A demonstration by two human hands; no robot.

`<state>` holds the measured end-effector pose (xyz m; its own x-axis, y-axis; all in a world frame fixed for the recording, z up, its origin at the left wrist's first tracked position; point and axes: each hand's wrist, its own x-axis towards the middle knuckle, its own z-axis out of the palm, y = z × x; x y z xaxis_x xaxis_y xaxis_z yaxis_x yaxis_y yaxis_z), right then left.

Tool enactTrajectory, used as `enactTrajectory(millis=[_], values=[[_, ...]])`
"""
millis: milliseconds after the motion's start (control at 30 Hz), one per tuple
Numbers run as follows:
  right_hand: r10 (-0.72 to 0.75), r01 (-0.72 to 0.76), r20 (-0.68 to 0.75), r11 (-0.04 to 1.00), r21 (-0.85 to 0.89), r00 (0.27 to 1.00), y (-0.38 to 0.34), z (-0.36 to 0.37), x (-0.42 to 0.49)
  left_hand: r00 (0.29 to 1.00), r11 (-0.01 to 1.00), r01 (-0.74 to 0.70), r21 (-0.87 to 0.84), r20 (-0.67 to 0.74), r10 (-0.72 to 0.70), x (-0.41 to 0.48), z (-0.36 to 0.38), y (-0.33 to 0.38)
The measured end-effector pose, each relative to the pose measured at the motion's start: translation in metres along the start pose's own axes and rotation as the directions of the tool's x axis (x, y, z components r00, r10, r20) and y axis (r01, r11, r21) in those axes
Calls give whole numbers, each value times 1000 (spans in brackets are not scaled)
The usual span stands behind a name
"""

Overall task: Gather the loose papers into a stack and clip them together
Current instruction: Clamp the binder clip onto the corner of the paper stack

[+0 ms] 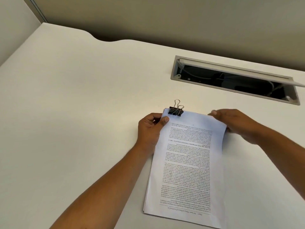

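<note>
White worktop, plain, filling most of the frame; beige wall across the top.

Item 1: stack of papers, printed text on the top sheet (upside down to the camera). It lies on the worktop at lower centre, its long side running from the bottom edge of the frame up to the middle, with the lower sheets fanned out slightly along the left edge.

Item 2: black binder clip, clamped on the stack's upper left corner, its 2 wire handles standing up, just above the left hand's thumb.

Item 3: left hand, centre of frame, at the stack's upper left edge. Grip pinching the papers, thumb on top, fingers curled at the edge.

Item 4: right hand, right of centre, at the stack's upper right corner, motion-blurred. Cannot tell whether its grip is spread or closed on the sheets.

Item 5: grey-framed cable hatch, upper right of the frame, flap raised, dark cables inside.
</note>
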<state>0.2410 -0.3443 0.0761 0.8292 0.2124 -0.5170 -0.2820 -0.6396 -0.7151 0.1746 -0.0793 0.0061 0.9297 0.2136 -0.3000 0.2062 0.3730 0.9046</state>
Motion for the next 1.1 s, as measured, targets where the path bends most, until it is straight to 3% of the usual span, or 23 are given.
enactTrajectory(millis=[67,133,200,300,400,533,633,733,900,1100], values=[[15,-20,20,959,282,1000,20,3,-14,1000,1000,18,-11,5,-18,0,0,1],[46,-67,54,853,517,997,35,13,-28,999,998,39,-54,-1,-39,0,0,2],[85,-119,84,778,617,993,47,29,-42,997,991,71,-111,-25,-74,1,-1,3],[99,-125,76,783,609,992,59,54,-64,993,981,93,-168,-50,-103,0,2,6],[113,-53,-60,789,611,992,64,73,-78,994,987,81,-137,-68,-91,-2,3,6],[175,-7,-198,768,640,964,67,83,-83,992,988,128,90,-21,-127,-16,3,8],[208,-11,-216,744,668,954,67,82,-84,954,930,272,247,55,-294,-42,0,8],[241,-8,-232,710,705,942,65,81,-87,927,879,325,349,66,-369,-71,-10,2],[291,-120,-134,711,693,947,59,85,-105,938,894,347,284,-86,-337,-93,-17,-2],[350,-227,-114,789,570,930,65,106,-144,941,879,339,336,-121,-317,-97,-21,8]])
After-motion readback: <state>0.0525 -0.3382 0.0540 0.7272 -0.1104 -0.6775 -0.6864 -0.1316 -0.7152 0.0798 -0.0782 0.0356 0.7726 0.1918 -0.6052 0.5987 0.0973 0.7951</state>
